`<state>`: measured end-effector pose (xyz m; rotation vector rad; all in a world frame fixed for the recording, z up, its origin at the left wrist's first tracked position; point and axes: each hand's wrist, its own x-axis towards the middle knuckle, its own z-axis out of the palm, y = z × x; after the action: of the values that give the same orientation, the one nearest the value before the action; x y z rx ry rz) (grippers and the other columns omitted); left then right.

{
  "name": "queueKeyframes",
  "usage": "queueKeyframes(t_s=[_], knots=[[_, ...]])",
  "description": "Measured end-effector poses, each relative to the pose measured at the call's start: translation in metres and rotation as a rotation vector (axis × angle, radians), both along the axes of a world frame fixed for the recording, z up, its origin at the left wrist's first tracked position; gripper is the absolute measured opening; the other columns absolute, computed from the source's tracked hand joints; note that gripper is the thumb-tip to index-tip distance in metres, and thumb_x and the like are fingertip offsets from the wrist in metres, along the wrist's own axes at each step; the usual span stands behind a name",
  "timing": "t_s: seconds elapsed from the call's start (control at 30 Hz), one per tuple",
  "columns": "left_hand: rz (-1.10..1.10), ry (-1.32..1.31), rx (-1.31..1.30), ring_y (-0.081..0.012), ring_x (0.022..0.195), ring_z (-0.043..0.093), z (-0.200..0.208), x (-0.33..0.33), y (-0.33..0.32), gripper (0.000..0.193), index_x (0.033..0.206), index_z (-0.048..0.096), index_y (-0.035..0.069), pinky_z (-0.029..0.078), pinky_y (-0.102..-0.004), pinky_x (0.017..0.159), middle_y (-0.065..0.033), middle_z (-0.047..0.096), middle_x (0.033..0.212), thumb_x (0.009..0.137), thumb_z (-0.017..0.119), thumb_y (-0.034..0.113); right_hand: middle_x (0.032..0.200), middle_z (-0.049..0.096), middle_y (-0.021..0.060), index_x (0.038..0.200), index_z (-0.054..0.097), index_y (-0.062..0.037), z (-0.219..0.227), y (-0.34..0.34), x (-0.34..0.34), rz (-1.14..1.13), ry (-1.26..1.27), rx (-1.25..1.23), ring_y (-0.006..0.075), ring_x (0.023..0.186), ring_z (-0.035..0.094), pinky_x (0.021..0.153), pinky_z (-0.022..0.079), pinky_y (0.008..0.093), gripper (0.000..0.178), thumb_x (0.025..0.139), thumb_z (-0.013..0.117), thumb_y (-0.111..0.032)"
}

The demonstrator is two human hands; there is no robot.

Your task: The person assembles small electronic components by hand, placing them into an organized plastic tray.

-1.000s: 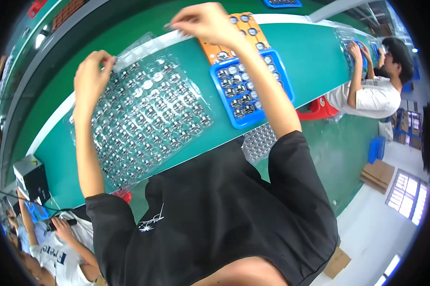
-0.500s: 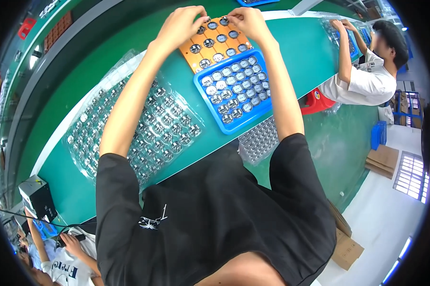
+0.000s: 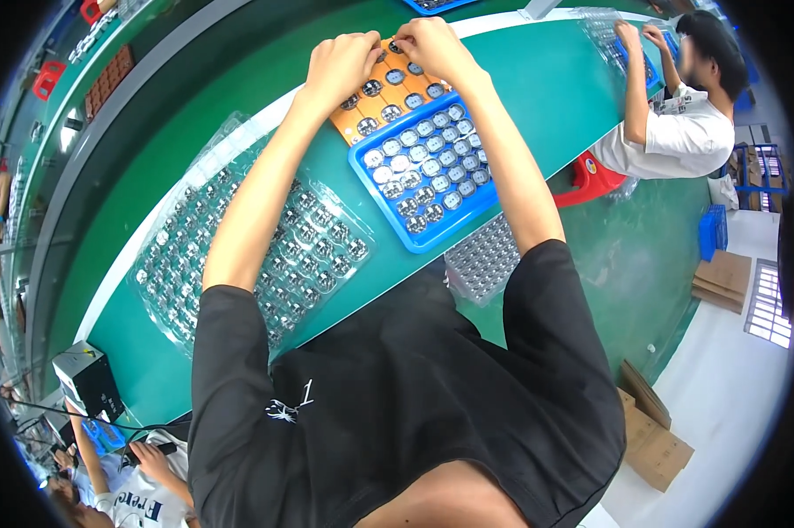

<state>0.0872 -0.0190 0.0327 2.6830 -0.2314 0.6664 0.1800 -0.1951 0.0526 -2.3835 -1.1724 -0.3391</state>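
An orange board (image 3: 400,77) lies at the far side of the bench, with round metallic parts set in rows on it. Over its far left corner, my left hand (image 3: 344,67) is closed, fingertips pinched at a round part I cannot clearly see. My right hand (image 3: 434,51) sits just right of it at the far edge, thumb and fingers pinched above another round part (image 3: 395,47); whether it grips that part is hidden. Overlapping the board's near edge, a blue tray (image 3: 392,231) holds several rows of round silver-faced parts. My right forearm covers the tray's right side.
Clear plastic blister sheets (image 3: 327,231) filled with round parts cover the bench left of the tray, partly under my left forearm. Another tray of parts (image 3: 485,264) is below the bench edge. A co-worker (image 3: 679,132) works at the right, near a red stool (image 3: 591,180). A black box (image 3: 89,383) stands at lower left.
My right hand has moved left along the board's far edge, closer to my left hand. The whole view has shifted slightly; the tray and blister sheets keep their places on the bench.
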Motion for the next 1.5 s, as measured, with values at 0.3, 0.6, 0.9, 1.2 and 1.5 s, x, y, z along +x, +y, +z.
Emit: queueKeyframes(t_s=[0.3, 0.6, 0.9, 1.2, 1.5], knots=[[0.043, -0.089, 0.203, -0.0358, 0.086, 0.071, -0.016, 0.011, -0.01, 0.02, 0.108, 0.072, 0.006, 0.054, -0.0482, 0.076, -0.0101, 0.071, 0.102, 0.099, 0.062, 0.021, 0.089, 0.074, 0.0209, 0.092, 0.079, -0.0014, -0.008, 0.0, 0.002, -0.01, -0.048, 0.024, 0.0383, 0.09, 0.073, 0.085, 0.06, 0.0457, 0.013, 0.088, 0.067, -0.006], [0.101, 0.02, 0.369, -0.0256, 0.113, 0.062, -0.011, 0.009, -0.009, 0.021, 0.113, 0.071, 0.01, 0.048, -0.048, 0.089, -0.0032, 0.064, 0.122, 0.102, 0.059, 0.024, 0.091, 0.074, 0.0218, 0.094, 0.079, -0.0025, -0.011, 0.0, 0.008, 0.007, -0.05, -0.037, 0.0383, 0.091, 0.073, 0.086, 0.06, 0.0454, 0.014, 0.087, 0.067, -0.004], [0.099, -0.087, -0.11, -0.0363, 0.103, 0.062, 0.072, -0.065, 0.05, 0.023, 0.105, 0.071, 0.002, 0.05, -0.0472, 0.091, -0.0163, 0.065, 0.108, 0.098, 0.065, 0.024, 0.098, 0.069, 0.0151, 0.094, 0.078, -0.0068, -0.004, 0.013, 0.002, -0.066, -0.177, -0.082, 0.0343, 0.091, 0.072, 0.082, 0.058, 0.0449, 0.015, 0.088, 0.069, -0.017], [0.192, 0.494, -0.233, -0.0184, 0.076, 0.065, 0.058, -0.233, 0.151, 0.018, 0.102, 0.068, -0.001, 0.05, -0.0345, 0.07, -0.0113, 0.07, 0.083, 0.098, 0.065, 0.017, 0.09, 0.064, 0.011, 0.101, 0.075, -0.007, 0.015, 0.109, -0.142, 0.626, 0.168, 0.091, 0.0283, 0.086, 0.067, 0.076, 0.053, 0.0406, 0.018, 0.092, 0.072, -0.022], [0.336, 0.467, -0.261, -0.025, 0.082, 0.062, 0.037, -0.259, 0.139, 0.028, 0.108, 0.065, 0.001, 0.052, -0.0379, 0.074, -0.0117, 0.063, 0.096, 0.088, 0.078, 0.016, 0.091, 0.073, 0.0151, 0.093, 0.076, -0.0051, -0.014, 0.177, -0.187, 0.642, 0.138, -0.121, 0.0356, 0.089, 0.072, 0.08, 0.056, 0.0478, 0.014, 0.085, 0.071, -0.016]])
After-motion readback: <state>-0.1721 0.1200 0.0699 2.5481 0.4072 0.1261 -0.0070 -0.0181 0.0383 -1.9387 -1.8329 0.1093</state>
